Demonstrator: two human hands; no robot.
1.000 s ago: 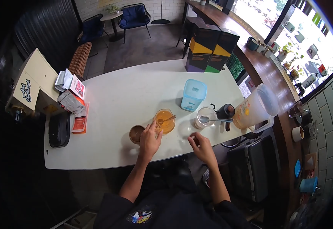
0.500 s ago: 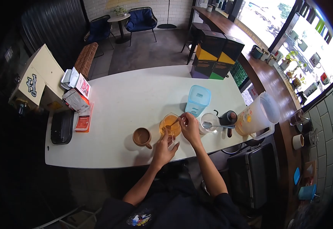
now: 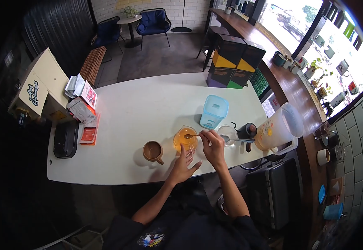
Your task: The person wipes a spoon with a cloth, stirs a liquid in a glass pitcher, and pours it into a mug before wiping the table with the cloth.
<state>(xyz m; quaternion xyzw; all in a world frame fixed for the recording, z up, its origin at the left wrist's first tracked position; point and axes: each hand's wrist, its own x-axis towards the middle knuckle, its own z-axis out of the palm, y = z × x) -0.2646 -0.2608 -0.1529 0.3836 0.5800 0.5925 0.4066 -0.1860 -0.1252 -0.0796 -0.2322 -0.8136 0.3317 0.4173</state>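
Observation:
A clear glass cup (image 3: 184,143) of amber liquid stands on the table in front of me. My right hand (image 3: 214,146) pinches a small spoon (image 3: 193,135) by its handle, the spoon's bowl showing over the liquid inside the rim. At the near side of the glass is my left hand (image 3: 183,167), fingers stretched out against it by its handle and thumb held apart. A brown mug (image 3: 152,151) stands to the left. Behind my right hand are a clear jar (image 3: 227,132) with a larger metal spoon (image 3: 236,140) across it and a light-blue lidded container (image 3: 215,109).
A dark hand grinder (image 3: 247,131) and a tall translucent pitcher (image 3: 278,127) stand at the right. Stacked dark boxes (image 3: 231,62) occupy the table's far right corner. On the left are a cream-coloured machine (image 3: 40,85), paper packets (image 3: 83,109) and a black tray (image 3: 65,143).
My right hand has moved a little right and nearer to me, and the spoon now lies flatter, its bowl in plain view. My left thumb and fingers have shifted slightly at the glass.

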